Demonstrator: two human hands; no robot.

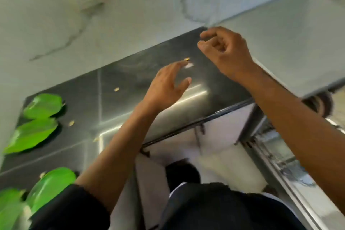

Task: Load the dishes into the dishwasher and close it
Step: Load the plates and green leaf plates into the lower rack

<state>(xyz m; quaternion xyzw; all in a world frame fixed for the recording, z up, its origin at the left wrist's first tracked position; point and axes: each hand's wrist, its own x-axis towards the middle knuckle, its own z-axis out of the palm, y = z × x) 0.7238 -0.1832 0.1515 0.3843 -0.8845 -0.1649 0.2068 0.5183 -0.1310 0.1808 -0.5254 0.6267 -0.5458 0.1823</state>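
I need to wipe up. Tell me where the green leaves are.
In the head view, the green leaves lie along the left edge of the steel counter beside the wall, well left of the left hand.

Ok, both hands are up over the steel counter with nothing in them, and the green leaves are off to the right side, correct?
Not quite: the head view shows the green leaves on the left side of the steel counter. The left hand and right hand are indeed up over it, holding nothing.
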